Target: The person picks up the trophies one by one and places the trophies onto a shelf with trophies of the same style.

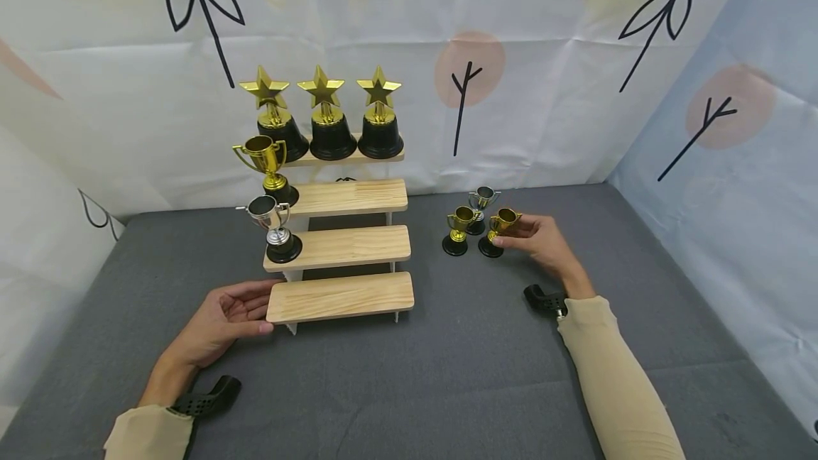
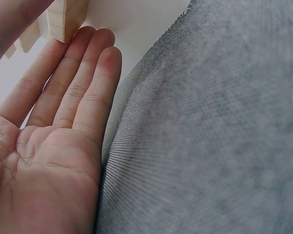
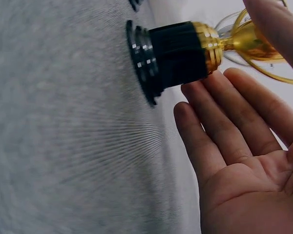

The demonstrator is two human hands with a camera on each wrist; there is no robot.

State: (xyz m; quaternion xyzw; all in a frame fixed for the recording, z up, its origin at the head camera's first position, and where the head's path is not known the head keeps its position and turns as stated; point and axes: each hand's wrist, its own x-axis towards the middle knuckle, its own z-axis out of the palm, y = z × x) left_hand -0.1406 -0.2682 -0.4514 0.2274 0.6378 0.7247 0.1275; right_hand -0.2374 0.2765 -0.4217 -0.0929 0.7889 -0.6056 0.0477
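In the head view my right hand is at the front right gold trophy cup, its thumb on the near side and fingers behind. The right wrist view shows that cup's black base close to the cloth, with fingertips against it. Beside it stand another gold trophy cup and a silver trophy cup. My left hand rests at the left end of the lowest step of a wooden tiered stand. Its straight fingers touch the step's wooden end in the left wrist view.
Three gold star trophies line the top step. A gold cup stands at the left of the step below, and a silver cup one step lower. Grey cloth covers the table; a patterned white backdrop hangs behind.
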